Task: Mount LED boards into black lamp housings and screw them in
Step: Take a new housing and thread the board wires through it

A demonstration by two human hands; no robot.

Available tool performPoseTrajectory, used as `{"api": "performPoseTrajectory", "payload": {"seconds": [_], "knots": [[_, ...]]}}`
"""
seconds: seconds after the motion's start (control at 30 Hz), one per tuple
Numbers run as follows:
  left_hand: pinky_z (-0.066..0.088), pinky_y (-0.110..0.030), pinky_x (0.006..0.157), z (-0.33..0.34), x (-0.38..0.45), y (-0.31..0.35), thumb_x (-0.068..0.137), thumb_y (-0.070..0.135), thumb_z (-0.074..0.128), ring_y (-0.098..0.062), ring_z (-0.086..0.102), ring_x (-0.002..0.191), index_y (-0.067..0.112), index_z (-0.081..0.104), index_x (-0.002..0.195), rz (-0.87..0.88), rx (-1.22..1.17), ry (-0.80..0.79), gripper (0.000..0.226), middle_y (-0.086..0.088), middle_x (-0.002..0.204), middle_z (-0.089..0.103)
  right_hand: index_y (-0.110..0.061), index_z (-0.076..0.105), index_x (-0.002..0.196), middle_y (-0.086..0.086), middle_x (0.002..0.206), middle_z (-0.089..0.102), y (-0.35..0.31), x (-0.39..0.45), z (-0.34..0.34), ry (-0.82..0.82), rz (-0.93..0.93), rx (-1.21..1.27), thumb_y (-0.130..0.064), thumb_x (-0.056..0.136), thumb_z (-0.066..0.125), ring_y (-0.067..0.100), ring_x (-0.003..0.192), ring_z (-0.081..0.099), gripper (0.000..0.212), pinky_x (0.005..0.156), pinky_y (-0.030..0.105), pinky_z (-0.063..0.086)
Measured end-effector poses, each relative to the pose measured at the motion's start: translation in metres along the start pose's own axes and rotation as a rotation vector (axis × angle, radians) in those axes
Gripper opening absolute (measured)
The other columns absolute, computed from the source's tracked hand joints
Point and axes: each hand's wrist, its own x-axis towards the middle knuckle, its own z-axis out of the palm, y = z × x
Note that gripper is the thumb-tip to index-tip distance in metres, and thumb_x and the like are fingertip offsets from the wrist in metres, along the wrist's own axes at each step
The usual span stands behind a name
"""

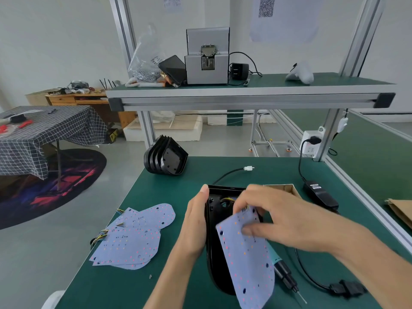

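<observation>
A black lamp housing (215,259) lies open side up on the green table, near the front. My left hand (195,221) grips its left wall, thumb up at the far rim. My right hand (267,210) pinches the top end of a pale blue LED board (247,262), which sits tilted over the housing's right side and overhangs it toward me. Yellow wires show inside the housing's far end. A loose pile of LED boards (133,235) with coloured wires lies to the left. A stack of empty black housings (165,159) stands at the table's far left corner.
An electric screwdriver (285,275) lies right of the housing, its black cable (312,277) looping by. A small cardboard box (287,189) and black power adapter (321,195) sit at the right. A screw feeder machine (207,56) stands on the upper shelf.
</observation>
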Motion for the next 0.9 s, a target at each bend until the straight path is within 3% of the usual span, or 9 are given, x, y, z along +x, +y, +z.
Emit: {"api": "performPoseTrajectory", "payload": {"seconds": [0.13, 0.2, 0.4, 0.53, 0.63, 0.73, 0.77, 0.83, 0.9], "knots": [[0.040, -0.041, 0.081, 0.007, -0.005, -0.002, 0.082, 0.082, 0.058, -0.023, 0.049, 0.085, 0.012, 0.061, 0.087, -0.030, -0.080, -0.036, 0.071, -0.011, 0.089, 0.058, -0.044, 0.060, 0.110, -0.022, 0.101, 0.053, 0.005, 0.011, -0.007, 0.116, 0.026, 0.048, -0.039, 0.094, 0.075, 0.001, 0.093, 0.054, 0.023, 0.075, 0.015, 0.036], [0.041, -0.043, 0.085, 0.008, -0.005, -0.001, 0.084, 0.082, 0.057, -0.025, 0.052, 0.090, 0.005, 0.065, 0.094, -0.056, -0.109, -0.055, 0.077, -0.015, 0.096, 0.062, -0.044, 0.062, 0.107, -0.020, 0.098, 0.055, 0.008, 0.012, -0.007, 0.173, 0.046, 0.107, -0.035, 0.093, 0.077, 0.004, 0.085, 0.055, 0.022, 0.071, 0.013, 0.037], [0.045, -0.047, 0.092, 0.010, -0.002, 0.005, 0.092, 0.069, 0.044, -0.029, 0.060, 0.098, 0.006, 0.071, 0.101, -0.061, -0.127, -0.025, 0.070, -0.019, 0.106, 0.068, -0.044, 0.063, 0.103, -0.016, 0.092, 0.059, 0.011, 0.014, 0.001, 0.296, 0.079, 0.149, -0.036, 0.091, 0.079, 0.010, 0.075, 0.055, 0.022, 0.066, 0.014, 0.039], [0.050, -0.038, 0.079, 0.009, -0.002, 0.004, 0.093, 0.066, 0.044, -0.025, 0.063, 0.085, 0.016, 0.074, 0.088, -0.085, -0.144, -0.012, 0.058, -0.011, 0.094, 0.071, -0.042, 0.066, 0.105, -0.018, 0.095, 0.064, 0.010, 0.014, 0.003, 0.293, 0.110, 0.153, -0.039, 0.090, 0.079, 0.008, 0.074, 0.055, 0.020, 0.066, 0.014, 0.039], [0.048, -0.034, 0.070, 0.009, -0.006, 0.006, 0.092, 0.062, 0.046, -0.023, 0.056, 0.078, 0.018, 0.067, 0.082, -0.089, -0.162, 0.065, 0.050, -0.009, 0.088, 0.063, -0.040, 0.071, 0.114, -0.021, 0.098, 0.058, 0.006, 0.009, 0.012, 0.319, 0.085, 0.038, -0.044, 0.089, 0.078, 0.004, 0.089, 0.056, 0.026, 0.077, 0.014, 0.037], [0.050, -0.026, 0.064, 0.010, -0.010, 0.005, 0.094, 0.061, 0.047, -0.018, 0.057, 0.075, 0.022, 0.066, 0.080, -0.091, -0.164, 0.084, 0.046, -0.001, 0.084, 0.063, -0.035, 0.069, 0.134, -0.010, 0.122, 0.050, 0.004, 0.001, 0.022, 0.428, 0.029, -0.097, -0.049, 0.089, 0.076, 0.010, 0.116, 0.049, 0.048, 0.103, 0.035, 0.041], [0.050, -0.021, 0.061, 0.010, -0.010, 0.003, 0.100, 0.055, 0.042, -0.013, 0.059, 0.070, 0.026, 0.067, 0.073, -0.082, -0.163, 0.073, 0.048, 0.005, 0.079, 0.066, -0.038, 0.061, 0.144, -0.007, 0.134, 0.045, 0.004, -0.003, 0.025, 0.431, 0.029, -0.056, -0.051, 0.090, 0.075, 0.011, 0.129, 0.045, 0.057, 0.109, 0.038, 0.040], [0.052, -0.016, 0.059, 0.008, -0.008, -0.001, 0.111, 0.040, 0.027, -0.005, 0.065, 0.064, 0.031, 0.074, 0.069, -0.050, -0.166, 0.021, 0.064, 0.013, 0.073, 0.071, -0.052, 0.035, 0.156, -0.017, 0.153, 0.032, 0.003, -0.009, 0.031, 0.420, 0.091, 0.181, -0.061, 0.091, 0.070, 0.006, 0.147, 0.033, 0.075, 0.116, 0.029, 0.033], [0.054, -0.017, 0.062, 0.008, -0.006, -0.003, 0.112, 0.040, 0.024, -0.006, 0.069, 0.069, 0.031, 0.078, 0.074, -0.062, -0.218, -0.013, 0.066, 0.011, 0.078, 0.074, -0.059, 0.033, 0.152, -0.036, 0.146, 0.042, 0.002, -0.012, 0.045, 0.524, 0.221, 0.488, -0.071, 0.090, 0.061, -0.009, 0.141, 0.040, 0.068, 0.115, 0.024, 0.035]]}}
